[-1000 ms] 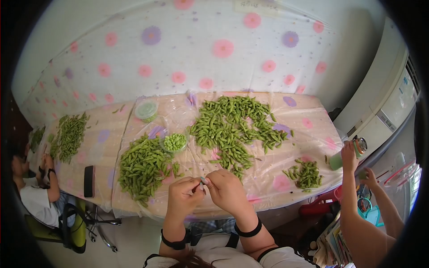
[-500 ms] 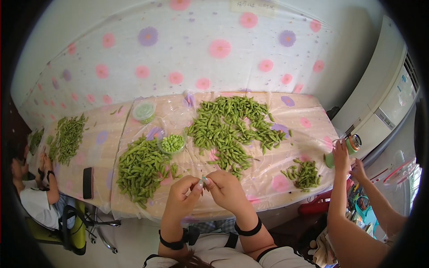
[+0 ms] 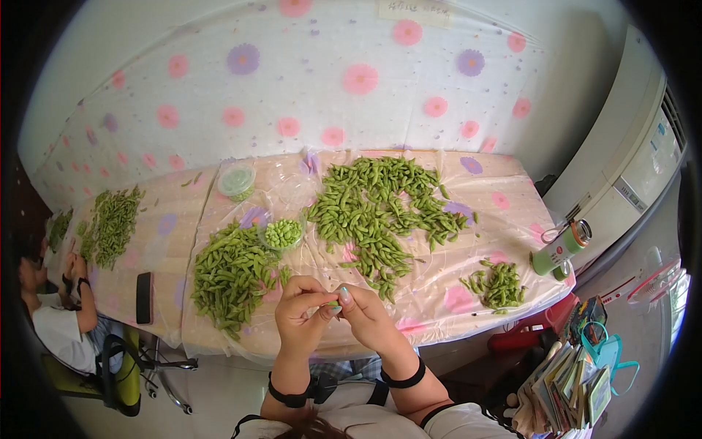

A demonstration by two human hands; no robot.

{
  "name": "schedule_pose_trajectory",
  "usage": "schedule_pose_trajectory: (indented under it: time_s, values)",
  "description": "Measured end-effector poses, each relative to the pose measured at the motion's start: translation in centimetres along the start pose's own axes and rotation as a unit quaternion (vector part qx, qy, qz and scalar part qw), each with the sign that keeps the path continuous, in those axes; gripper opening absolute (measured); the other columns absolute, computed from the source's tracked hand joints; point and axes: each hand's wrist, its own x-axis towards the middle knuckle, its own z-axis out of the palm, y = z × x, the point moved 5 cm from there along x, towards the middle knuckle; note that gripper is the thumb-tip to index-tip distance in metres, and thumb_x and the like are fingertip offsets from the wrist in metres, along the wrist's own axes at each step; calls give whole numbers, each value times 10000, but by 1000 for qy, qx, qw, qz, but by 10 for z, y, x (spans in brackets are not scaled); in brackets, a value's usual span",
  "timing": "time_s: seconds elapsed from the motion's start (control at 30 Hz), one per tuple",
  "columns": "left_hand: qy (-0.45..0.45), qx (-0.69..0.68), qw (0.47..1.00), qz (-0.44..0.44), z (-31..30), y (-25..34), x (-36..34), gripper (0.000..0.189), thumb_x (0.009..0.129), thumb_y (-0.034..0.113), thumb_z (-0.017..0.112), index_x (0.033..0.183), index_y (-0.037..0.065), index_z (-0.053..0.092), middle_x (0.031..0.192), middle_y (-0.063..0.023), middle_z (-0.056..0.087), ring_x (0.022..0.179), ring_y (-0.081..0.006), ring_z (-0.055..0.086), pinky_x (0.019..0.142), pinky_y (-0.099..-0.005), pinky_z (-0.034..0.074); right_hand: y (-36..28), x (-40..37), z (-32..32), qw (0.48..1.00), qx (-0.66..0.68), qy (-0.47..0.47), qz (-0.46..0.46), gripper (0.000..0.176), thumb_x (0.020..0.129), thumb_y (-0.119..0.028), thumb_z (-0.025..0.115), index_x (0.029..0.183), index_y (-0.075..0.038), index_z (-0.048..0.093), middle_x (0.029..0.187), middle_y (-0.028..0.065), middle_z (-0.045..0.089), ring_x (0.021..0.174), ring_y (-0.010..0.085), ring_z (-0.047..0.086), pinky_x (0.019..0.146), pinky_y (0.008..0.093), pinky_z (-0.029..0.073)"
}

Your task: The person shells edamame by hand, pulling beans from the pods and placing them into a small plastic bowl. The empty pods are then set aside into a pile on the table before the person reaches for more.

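Note:
My left hand (image 3: 303,314) and my right hand (image 3: 364,316) meet in front of my body at the table's near edge. Thumbs and fingers of both are pinched together on a small edamame pod (image 3: 335,304), mostly hidden by the fingertips. Left of my hands lies a heap of green edamame pods (image 3: 232,274). Beside that heap stands a clear tub of shelled green beans (image 3: 283,234). A larger spread of pods (image 3: 380,205) covers the table beyond my hands, and a small pile of pods (image 3: 503,284) lies to the right.
A lidded tub (image 3: 235,183) stands at the back. A black phone (image 3: 145,298) lies to the left, where another person (image 3: 62,314) sits by more pods (image 3: 113,227). A green bottle (image 3: 561,249) stands at the right edge, above stacked books (image 3: 563,388).
Another person's arms at the right have left the view, and the green bottle they were touching now stands alone. My pinched hands have shifted slightly and turned a little.

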Motion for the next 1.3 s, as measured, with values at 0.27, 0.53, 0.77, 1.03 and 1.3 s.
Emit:
schedule_pose_trajectory:
  time_s: [0.27, 0.53, 0.77, 1.03, 1.3]
  values:
    - [12, 87, 996, 11, -2, 16, 4, 110, 715, 12, 734, 810, 8, 678, 796, -55, 566, 699, -156, 533, 615, -258, 429, 1, 0, 5, 1000, 12, -26, -8, 311, 997, -209, 365, 826, -3, 522, 686, 67, 503, 660, 149, 480, 639, 285, 412]
    - [73, 51, 996, -18, -4, -1, 2, 105, 738, -10, 702, 759, -16, 599, 812, -70, 563, 713, -167, 533, 631, -263, 434, 3, 6, 6, 999, -39, -2, 9, 277, 985, -198, 396, 896, 14, 551, 737, 123, 550, 692, 216, 527, 670, 318, 433]
    - [80, -37, 992, -86, -14, -25, 1, 96, 832, 43, 648, 804, -22, 584, 879, -56, 518, 741, -129, 522, 633, -250, 444, 5, 11, 6, 991, -132, 5, 12, 243, 957, -198, 442, 955, 16, 558, 793, 188, 575, 742, 333, 560, 690, 363, 438]
    - [20, 16, 994, -105, -13, 4, 8, 179, 903, 122, 579, 936, -36, 657, 917, -62, 566, 824, -125, 540, 733, -238, 426, 24, 4, 17, 985, 151, -9, 80, 333, 1006, -300, 369, 797, -61, 470, 656, -17, 410, 575, 84, 352, 539, 228, 309]
    - [-30, -33, 991, -128, -13, 9, 7, 198, 838, -15, 600, 1028, -41, 652, 948, -74, 583, 871, -133, 559, 774, -245, 444, 22, -1, 17, 963, 232, -55, 122, 365, 1011, -324, 343, 781, -72, 472, 664, -49, 388, 611, 52, 331, 552, 208, 289]
